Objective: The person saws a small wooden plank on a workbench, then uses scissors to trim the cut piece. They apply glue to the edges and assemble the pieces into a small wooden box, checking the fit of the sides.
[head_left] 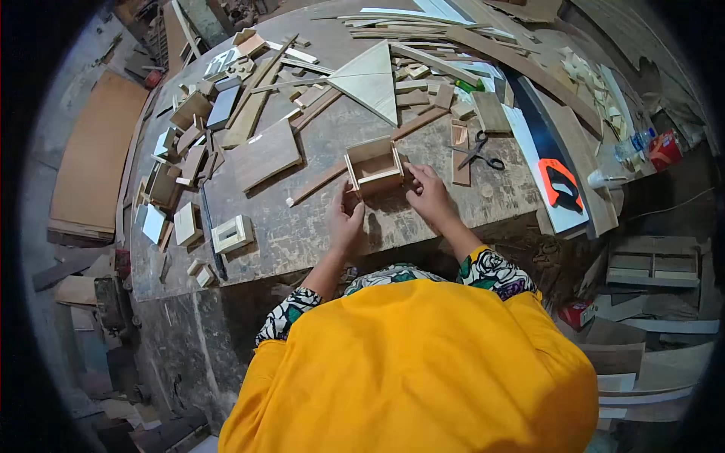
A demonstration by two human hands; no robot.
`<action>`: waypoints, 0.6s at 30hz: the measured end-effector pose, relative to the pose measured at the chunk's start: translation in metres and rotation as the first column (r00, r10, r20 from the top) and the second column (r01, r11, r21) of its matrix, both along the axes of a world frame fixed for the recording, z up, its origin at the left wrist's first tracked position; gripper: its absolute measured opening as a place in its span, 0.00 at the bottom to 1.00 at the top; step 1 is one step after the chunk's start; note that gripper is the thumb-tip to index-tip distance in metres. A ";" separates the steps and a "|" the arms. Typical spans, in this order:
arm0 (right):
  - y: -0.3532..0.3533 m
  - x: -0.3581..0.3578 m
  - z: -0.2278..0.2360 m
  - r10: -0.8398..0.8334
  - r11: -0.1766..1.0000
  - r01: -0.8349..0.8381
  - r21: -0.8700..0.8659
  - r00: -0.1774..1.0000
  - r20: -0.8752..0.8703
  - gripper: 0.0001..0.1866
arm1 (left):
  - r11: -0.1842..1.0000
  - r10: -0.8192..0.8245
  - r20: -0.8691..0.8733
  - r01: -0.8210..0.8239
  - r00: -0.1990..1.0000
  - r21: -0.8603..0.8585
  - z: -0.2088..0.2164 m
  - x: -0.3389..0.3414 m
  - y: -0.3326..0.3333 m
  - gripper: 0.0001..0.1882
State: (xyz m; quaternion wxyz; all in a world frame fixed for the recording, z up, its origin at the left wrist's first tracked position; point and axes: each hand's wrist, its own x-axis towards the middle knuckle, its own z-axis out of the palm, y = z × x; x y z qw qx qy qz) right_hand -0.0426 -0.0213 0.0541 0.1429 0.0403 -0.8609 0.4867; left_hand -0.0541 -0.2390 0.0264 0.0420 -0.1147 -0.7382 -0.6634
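Note:
A small open wooden box (379, 180), with pale edges and a brown inside, is between my hands near the front of the workbench. My left hand (347, 220) grips its near left corner, the thumb in front and the fingers partly hidden behind. On the other side, my right hand (430, 198) holds the right wall with thumb and fingertips. Just behind the box runs a narrow brown wood strip (321, 183). A flat wooden board (264, 156) lies to the left, and black scissors (479, 151) rest on a small wood piece (460, 167) to the right.
An orange-handled saw (560, 185) lies at the bench's right edge. Several small boxes and offcuts crowd the left, including a pale slotted block (232, 234). A triangular board (370, 81) and long strips (423, 30) cover the back. A plastic bottle (634, 143) stands far right.

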 end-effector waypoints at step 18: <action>0.037 -0.066 0.014 -0.090 0.994 0.110 -0.014 0.875 0.475 0.10 | 0.937 0.287 -0.219 -0.320 0.933 -0.137 0.032 0.031 0.000 0.23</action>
